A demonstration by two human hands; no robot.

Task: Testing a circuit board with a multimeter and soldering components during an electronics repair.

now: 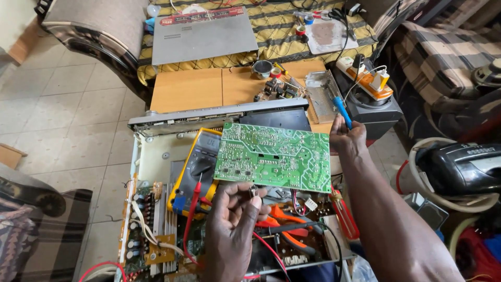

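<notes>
Tiled floor (78, 104): pale, bare at the left, the only wide open room; an armchair (94, 31) bounds it at top left.

Sofa seat (271, 31): yellow striped cover, carrying a flat grey metal lid (203, 39); its upper edge is cut off by the frame.

Counter (193, 89): light wood, bare on its left half; small parts, a roll of tape and a metal bracket crowd its right end.

Open amplifier case (156, 156): grey front panel along the far edge, boards and wires inside; its near edge runs out of view at the bottom.

Green circuit board (274, 156): solder side up, held level above the open case, just over the meter; its underside is hidden.

Yellow meter (201, 167): lies in the case, right part covered by the board; a red probe (194, 209) runs down from it.

Orange pliers (287, 230): in the case below the board, partly hidden by the left wrist.

Right hand (347, 141): fingers closed on the board's right edge, also gripping a blue-handled tool (343, 112) that points up and away; its tip cannot be made out.

Left hand (237, 209): fingertips pinched on the board's near edge at a small metal part (254, 190), too small to identify.

Right side: black speaker, power strip and a helmet-like object stand close, leaving little room there.
</notes>
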